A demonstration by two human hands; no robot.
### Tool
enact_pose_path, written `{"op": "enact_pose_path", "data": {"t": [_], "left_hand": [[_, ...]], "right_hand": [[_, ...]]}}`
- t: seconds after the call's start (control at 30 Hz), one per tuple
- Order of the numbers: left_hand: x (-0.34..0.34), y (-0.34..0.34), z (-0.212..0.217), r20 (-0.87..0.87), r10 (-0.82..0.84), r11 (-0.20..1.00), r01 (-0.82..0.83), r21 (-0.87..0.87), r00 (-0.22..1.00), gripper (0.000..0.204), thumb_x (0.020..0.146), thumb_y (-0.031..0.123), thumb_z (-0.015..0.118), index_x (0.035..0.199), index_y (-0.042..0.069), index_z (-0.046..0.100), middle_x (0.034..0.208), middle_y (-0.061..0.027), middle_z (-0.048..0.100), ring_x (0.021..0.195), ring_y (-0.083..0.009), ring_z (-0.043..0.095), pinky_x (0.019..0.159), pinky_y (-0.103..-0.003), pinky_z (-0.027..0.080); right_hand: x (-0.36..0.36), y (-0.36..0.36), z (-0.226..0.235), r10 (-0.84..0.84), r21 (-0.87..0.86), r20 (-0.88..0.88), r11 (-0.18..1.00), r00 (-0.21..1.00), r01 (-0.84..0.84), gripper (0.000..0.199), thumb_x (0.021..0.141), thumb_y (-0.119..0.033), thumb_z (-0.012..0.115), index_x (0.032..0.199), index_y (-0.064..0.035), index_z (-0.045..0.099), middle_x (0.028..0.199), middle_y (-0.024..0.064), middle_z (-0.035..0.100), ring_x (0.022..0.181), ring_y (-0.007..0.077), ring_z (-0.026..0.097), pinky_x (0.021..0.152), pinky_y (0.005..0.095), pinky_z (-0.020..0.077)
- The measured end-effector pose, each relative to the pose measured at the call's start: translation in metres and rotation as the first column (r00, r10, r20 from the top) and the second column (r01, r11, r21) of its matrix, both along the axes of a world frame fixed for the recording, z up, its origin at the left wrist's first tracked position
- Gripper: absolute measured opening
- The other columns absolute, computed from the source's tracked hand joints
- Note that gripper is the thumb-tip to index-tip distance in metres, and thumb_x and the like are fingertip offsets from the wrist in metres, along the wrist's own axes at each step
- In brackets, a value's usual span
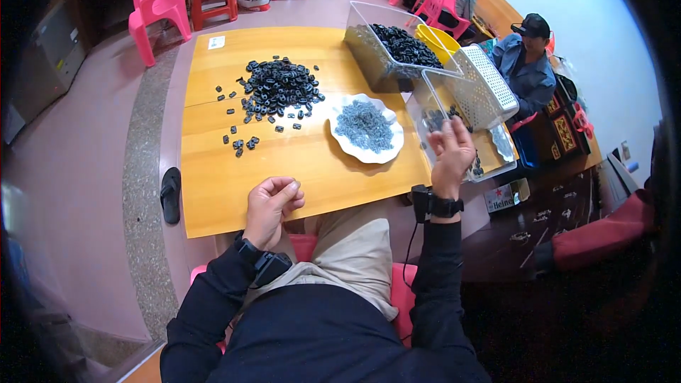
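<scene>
I judge a drop-off needing release, right hand (454,154) by the clear bin (436,93) and left hand (272,204) both pinched, contents I cannot tell.

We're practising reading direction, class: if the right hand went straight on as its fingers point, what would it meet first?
Probably the black parts in the clear bin, just beyond the right hand in the picture; its height is unclear, so it might pass above them.

Can't tell if the left hand (274,206) pinches anything, way too tiny. Right hand (452,152) blocks some clear bin (441,89); pink chair (164,6) gets cropped up top.
</scene>
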State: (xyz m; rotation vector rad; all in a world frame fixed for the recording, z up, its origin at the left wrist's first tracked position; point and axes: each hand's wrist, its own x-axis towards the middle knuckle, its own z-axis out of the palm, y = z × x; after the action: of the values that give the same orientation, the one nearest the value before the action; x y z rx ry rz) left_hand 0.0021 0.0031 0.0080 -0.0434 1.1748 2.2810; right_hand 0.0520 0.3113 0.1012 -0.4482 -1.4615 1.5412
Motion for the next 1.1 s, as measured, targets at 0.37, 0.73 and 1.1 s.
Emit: {"op": "enact_pose_path", "data": {"t": [0.37, 0.73, 1.1], "left_hand": [[0.002, -0.002, 0.001, 0.005, -0.011, 1.000, 0.011, -0.007, 1.000, 0.010, 0.089, 0.008, 0.062, 0.096, 0.001, 0.060, 0.084, -0.0049, 0.062, 0.073, -0.0113, 0.062, 0.067, -0.023, 0.054], [0.002, -0.002, 0.003, 0.007, 0.005, 1.000, -0.005, -0.026, 1.000, 0.011, 0.089, 0.009, 0.062, 0.096, 0.001, 0.060, 0.083, -0.0053, 0.062, 0.072, -0.0114, 0.062, 0.068, -0.023, 0.054], [0.003, -0.001, -0.001, -0.004, 0.004, 1.000, -0.004, -0.003, 1.000, 0.011, 0.089, 0.008, 0.062, 0.096, 0.000, 0.060, 0.085, -0.0062, 0.063, 0.074, -0.0121, 0.062, 0.068, -0.024, 0.055]], "right_hand": [[-0.027, 0.002, -0.053, -0.367, 0.818, 0.568, 0.349, 0.737, -0.457, 0.031, 0.075, -0.018, 0.070, 0.101, -0.0011, 0.067, 0.089, 0.0167, 0.066, 0.086, 0.0294, 0.064, 0.078, 0.0367, 0.0496], [-0.031, 0.002, -0.047, -0.383, 0.616, 0.787, 0.519, 0.483, -0.593, 0.018, 0.074, -0.020, 0.067, 0.081, -0.0042, 0.069, 0.083, 0.0191, 0.065, 0.084, 0.0353, 0.063, 0.072, 0.0417, 0.0492], [-0.030, 0.003, -0.051, -0.366, 0.672, 0.738, 0.477, 0.566, -0.567, 0.014, 0.076, -0.015, 0.065, 0.082, -0.0032, 0.068, 0.081, 0.0179, 0.066, 0.081, 0.0349, 0.063, 0.071, 0.0421, 0.0489]]}}
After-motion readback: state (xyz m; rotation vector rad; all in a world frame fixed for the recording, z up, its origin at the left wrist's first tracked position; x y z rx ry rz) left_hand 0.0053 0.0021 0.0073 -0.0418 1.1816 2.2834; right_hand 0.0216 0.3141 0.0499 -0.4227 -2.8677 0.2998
